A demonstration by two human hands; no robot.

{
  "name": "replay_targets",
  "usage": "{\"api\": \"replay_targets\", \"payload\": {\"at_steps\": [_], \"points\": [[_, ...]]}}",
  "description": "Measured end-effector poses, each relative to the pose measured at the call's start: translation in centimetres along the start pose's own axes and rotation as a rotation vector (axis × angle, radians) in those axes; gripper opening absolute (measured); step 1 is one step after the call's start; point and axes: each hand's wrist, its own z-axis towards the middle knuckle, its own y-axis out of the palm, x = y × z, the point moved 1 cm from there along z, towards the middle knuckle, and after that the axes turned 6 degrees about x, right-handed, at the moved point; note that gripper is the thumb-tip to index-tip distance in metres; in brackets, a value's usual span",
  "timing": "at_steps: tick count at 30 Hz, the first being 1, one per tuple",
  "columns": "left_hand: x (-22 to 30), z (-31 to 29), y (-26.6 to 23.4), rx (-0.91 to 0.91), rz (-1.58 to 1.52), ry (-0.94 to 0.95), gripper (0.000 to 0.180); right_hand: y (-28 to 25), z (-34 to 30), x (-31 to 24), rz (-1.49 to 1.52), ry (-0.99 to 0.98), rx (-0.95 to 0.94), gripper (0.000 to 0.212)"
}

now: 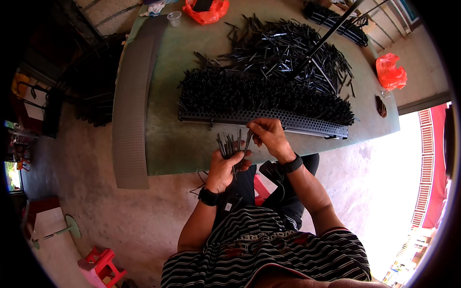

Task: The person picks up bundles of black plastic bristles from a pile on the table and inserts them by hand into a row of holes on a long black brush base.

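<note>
The left hand (226,166) has its fingers closed around a bunch of thin black strips (225,147), beyond the table's (165,161) near edge; the right hand (271,137) pinches what looks like one strip, thumb and forefinger together. The perforated black tray (297,125) lies just inside that edge. A looser, fanned bunch with level tips should help single strips separate cleanly without dragging neighbours.
</note>
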Motion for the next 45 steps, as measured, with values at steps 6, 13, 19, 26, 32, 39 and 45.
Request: {"api": "replay_targets", "payload": {"at_steps": [6,13,19,26,32,39,45], "points": [[-0.1,0.0,-0.7,-0.034,0.032,0.012,0.029,-0.3,0.2,0.4,0.129,-0.018,0.056,0.017],[-0.1,-0.5,-0.9,-0.105,0.061,0.05,0.03,-0.8,0.2,-0.8,0.204,-0.175,0.227,0.017],[-0.4,0.0,-1.3,0.03,-0.106,0.028,0.023,0.2,-3.9,-1.7,-0.594,-1.122,0.127,0.026],[-0.2,0.9,-0.6,0.156,-0.212,0.043,0.014,1.0,-5.1,0.2,-0.694,-1.318,-0.252,0.035],[0.2,0.4,-0.1,0.075,-0.071,0.024,0.015,0.3,-3.0,0.3,-0.353,-0.36,0.044,0.021],[-0.9,0.8,-0.9,0.109,-0.086,0.01,0.021,0.2,-1.1,-0.6,0.103,-0.268,0.199,0.014],[-0.6,0.6,-1.7,0.165,-0.071,0.027,0.019,1.1,0.3,-2.7,-0.145,-0.793,0.466,0.013]]}}
